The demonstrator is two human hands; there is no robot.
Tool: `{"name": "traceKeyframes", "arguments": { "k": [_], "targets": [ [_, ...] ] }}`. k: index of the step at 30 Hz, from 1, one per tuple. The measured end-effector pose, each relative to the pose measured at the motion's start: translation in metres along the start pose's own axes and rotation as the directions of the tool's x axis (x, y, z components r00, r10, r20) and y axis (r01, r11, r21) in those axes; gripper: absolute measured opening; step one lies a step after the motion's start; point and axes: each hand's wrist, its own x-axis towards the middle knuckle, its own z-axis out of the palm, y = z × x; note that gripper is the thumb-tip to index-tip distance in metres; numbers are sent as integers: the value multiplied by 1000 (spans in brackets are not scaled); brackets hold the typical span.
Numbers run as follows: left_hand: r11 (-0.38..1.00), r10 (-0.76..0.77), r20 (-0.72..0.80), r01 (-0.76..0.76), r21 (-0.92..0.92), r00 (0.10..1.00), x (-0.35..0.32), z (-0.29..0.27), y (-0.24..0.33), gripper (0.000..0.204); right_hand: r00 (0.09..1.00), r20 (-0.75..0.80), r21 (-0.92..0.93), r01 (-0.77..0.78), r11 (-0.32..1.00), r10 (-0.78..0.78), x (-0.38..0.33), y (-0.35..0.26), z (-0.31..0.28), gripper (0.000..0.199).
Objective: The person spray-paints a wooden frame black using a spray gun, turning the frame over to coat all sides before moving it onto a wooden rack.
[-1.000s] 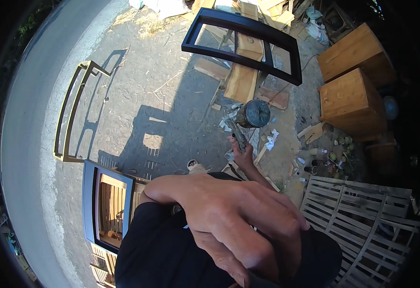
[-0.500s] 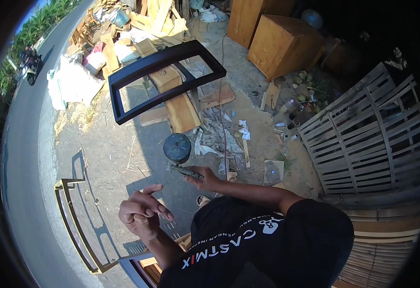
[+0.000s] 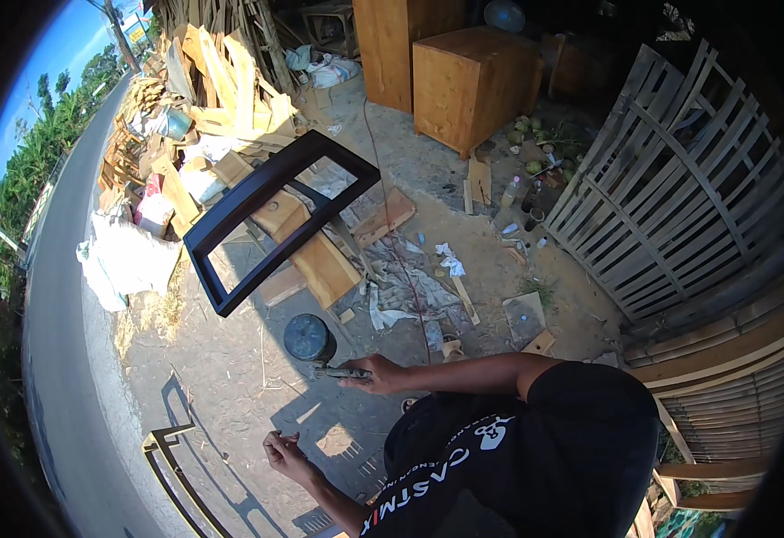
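Note:
My right hand (image 3: 376, 373) is wrapped round the handle of a spray gun (image 3: 331, 370). A dark round cup (image 3: 309, 337) sits at the gun's front end and looks joined to it. My left hand (image 3: 288, 455) is held lower and to the left, away from the gun, its fingers curled in and nothing visible in them. Beyond the cup, a dark rectangular frame (image 3: 302, 237) with an open middle is raised above the ground at a tilt. Its support is mostly hidden.
Wooden planks (image 3: 327, 273) lie under the frame. Crumpled plastic sheeting (image 3: 419, 296) and a thin red hose (image 3: 377, 148) are to their right. A black angular frame (image 3: 169, 471) lies lower left. A slatted bamboo panel (image 3: 670, 193) leans at right, and a wooden cabinet (image 3: 473, 85) stands behind.
My view has turned, shifting the whole scene. The spray gun stays in my right hand and sits lower in view. My left hand has moved lower and its fingers have curled in more.

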Motion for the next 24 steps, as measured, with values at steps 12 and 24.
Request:
{"name": "traceKeyframes", "arguments": {
  "k": [12, 24],
  "targets": [
    [935, -333, 460, 226, 272, 823, -54, 10, -107, 20, 993, -18, 10, 120, 993, -120, 18, -4, 31, 27],
    [906, -378, 526, 420, 42, 762, -75, 53, -114, 24, 985, 148, 98, 79, 992, -93, 32, -8, 75, 28]
  ]
}}
